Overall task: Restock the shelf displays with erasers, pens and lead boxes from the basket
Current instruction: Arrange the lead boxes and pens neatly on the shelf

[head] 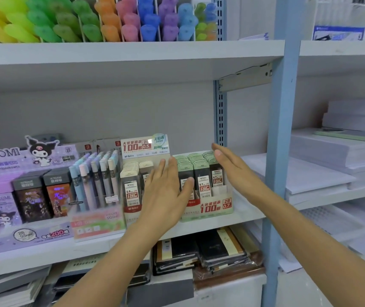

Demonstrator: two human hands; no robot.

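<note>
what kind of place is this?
Most likely a stationery shop: retail shelving with green-capped lead boxes in a priced display tray, coloured highlighters above, and notebooks below.

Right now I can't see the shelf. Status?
Left hand open, right hand open, both empty. Flanking green lead boxes. Nothing in the way.

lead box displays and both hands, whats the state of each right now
left hand: open, flat, fingers together, in front of the two lead displays, holding nothing
right hand: open, flat, at the right side of the green-capped display, holding nothing
green-capped 0.7 lead display: rows look full, boxes upright
beige-capped 0.5 lead display: upright boxes, partly hidden by the left hand
pastel lead tube display: tubes standing, leaning back
</note>
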